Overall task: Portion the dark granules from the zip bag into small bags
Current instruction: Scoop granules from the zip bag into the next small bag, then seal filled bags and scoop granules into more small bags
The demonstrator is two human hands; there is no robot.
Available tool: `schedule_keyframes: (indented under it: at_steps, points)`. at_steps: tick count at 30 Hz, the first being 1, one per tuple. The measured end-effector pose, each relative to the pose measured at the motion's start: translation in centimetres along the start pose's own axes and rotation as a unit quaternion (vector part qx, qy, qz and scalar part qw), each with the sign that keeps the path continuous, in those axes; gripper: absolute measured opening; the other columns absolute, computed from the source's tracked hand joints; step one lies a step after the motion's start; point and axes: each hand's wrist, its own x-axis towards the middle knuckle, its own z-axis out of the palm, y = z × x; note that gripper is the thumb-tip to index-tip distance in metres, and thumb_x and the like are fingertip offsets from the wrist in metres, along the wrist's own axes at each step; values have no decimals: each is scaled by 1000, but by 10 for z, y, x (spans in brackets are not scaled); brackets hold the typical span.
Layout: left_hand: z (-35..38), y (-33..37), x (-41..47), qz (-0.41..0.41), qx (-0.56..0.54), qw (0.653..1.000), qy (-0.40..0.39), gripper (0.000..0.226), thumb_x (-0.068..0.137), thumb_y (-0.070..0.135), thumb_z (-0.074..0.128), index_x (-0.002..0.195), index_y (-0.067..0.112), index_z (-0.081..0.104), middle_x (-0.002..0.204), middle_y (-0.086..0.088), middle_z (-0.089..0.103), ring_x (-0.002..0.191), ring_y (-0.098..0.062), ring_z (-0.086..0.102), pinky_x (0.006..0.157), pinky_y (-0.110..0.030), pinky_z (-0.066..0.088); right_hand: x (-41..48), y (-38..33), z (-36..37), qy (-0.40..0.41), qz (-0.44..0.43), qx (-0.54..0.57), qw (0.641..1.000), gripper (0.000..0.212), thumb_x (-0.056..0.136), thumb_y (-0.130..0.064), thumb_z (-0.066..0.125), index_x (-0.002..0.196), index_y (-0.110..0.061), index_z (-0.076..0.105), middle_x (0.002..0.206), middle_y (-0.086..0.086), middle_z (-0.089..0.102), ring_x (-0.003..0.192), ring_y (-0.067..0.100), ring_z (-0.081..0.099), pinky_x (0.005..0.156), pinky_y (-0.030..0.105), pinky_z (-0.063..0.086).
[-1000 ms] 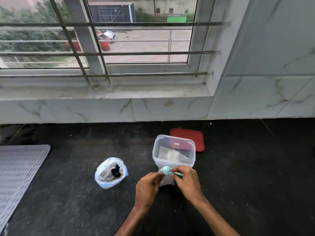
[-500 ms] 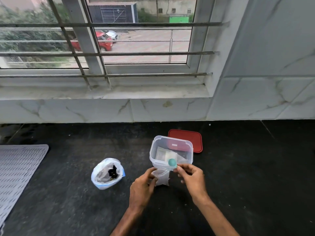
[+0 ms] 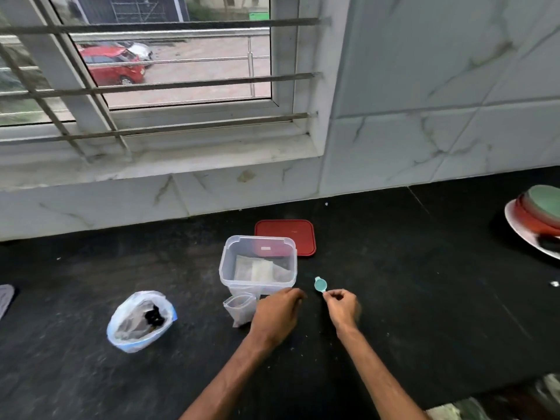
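Our right hand [image 3: 341, 303] pinches the handle of the scoop [image 3: 320, 284], bowl pointing away, ready to dip. Just left of it, our left hand [image 3: 277, 313] sits curled beside the small bag [image 3: 241, 307]. We cannot tell whether it grips the bag, though it is probably steadying it. Farther left, the zip bag [image 3: 141, 321] stands open, holding the granules [image 3: 154, 315].

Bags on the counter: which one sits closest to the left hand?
The small clear bag upright in front of the clear container, right beside the left hand. The blue-edged zip bag sits farther left.
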Motion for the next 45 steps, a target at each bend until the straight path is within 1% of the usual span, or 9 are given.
schedule_keyframes:
  at_steps: [5, 8, 10, 13, 16, 25, 29, 34, 45]
  points:
    - [-16, -13, -21, -28, -60, 995, 77, 15, 95, 27, 58, 106, 30, 66, 103, 15, 70, 91, -3, 65, 78, -25, 53, -3, -2, -5, 6, -70, -85, 994, 15, 84, -32, 73, 95, -24, 68, 90, -3, 69, 89, 21, 66, 76, 36, 54]
    - [-38, -49, -45, -106, -137, 962, 209, 15, 89, 19, 68, 97, 31, 70, 88, 19, 70, 76, 5, 65, 67, -18, 51, -26, -9, -5, 25, -217, -43, 975, 8, 86, -23, 73, 91, -23, 68, 89, -4, 65, 82, 14, 63, 74, 35, 54]
    - [-47, -79, -57, -146, -162, 940, 263, 18, 88, 13, 69, 96, 29, 71, 90, 17, 70, 77, 1, 65, 69, -24, 54, -48, -19, 3, -19, -330, -29, 943, 6, 85, -16, 74, 86, -21, 70, 86, -7, 67, 78, 7, 62, 74, 25, 51]
    - [-47, -118, -74, -201, -148, 942, 222, 22, 88, 15, 70, 106, 27, 67, 99, 13, 66, 84, -1, 64, 77, -35, 56, -81, -38, 27, -92, -443, -71, 889, 4, 86, -18, 74, 88, -20, 71, 90, -11, 65, 85, 6, 59, 78, 16, 46]
    - [-35, -126, -78, -215, -125, 960, 129, 27, 82, 29, 76, 107, 30, 66, 100, 15, 62, 79, 8, 60, 76, -28, 53, -103, -55, 45, -127, -518, -125, 837, 10, 89, -24, 70, 99, -22, 70, 100, -11, 62, 98, 5, 55, 83, 17, 47]
    - [-29, -109, -82, -196, -153, 954, 170, 9, 85, 26, 71, 93, 30, 68, 91, 19, 62, 75, 3, 61, 66, -24, 52, -114, -68, 60, -217, -591, -265, 731, 42, 88, -35, 68, 128, -22, 60, 123, -7, 59, 117, 12, 48, 101, 26, 44]
    - [-28, -111, -87, -213, -177, 939, 204, 6, 84, 28, 71, 88, 30, 67, 85, 18, 65, 74, 3, 62, 65, -24, 52, -120, -66, 63, -215, -585, -288, 727, 43, 86, -56, 60, 120, -31, 63, 117, -15, 62, 112, 6, 50, 96, 29, 43]
    - [-25, -112, -86, -202, -261, 920, 213, 8, 84, 27, 73, 82, 31, 66, 82, 16, 69, 76, 1, 65, 67, -28, 56, -125, -69, 67, -193, -571, -272, 750, 17, 90, -33, 66, 107, -30, 67, 107, -15, 67, 104, 8, 57, 92, 35, 45]
    - [-31, -116, -90, -152, -317, 908, 230, 6, 87, 27, 72, 90, 29, 67, 89, 13, 70, 82, -8, 67, 68, -29, 57, -131, -74, 73, -211, -531, -227, 788, 12, 87, -35, 70, 98, -28, 69, 99, -15, 68, 96, 5, 58, 91, 34, 49]
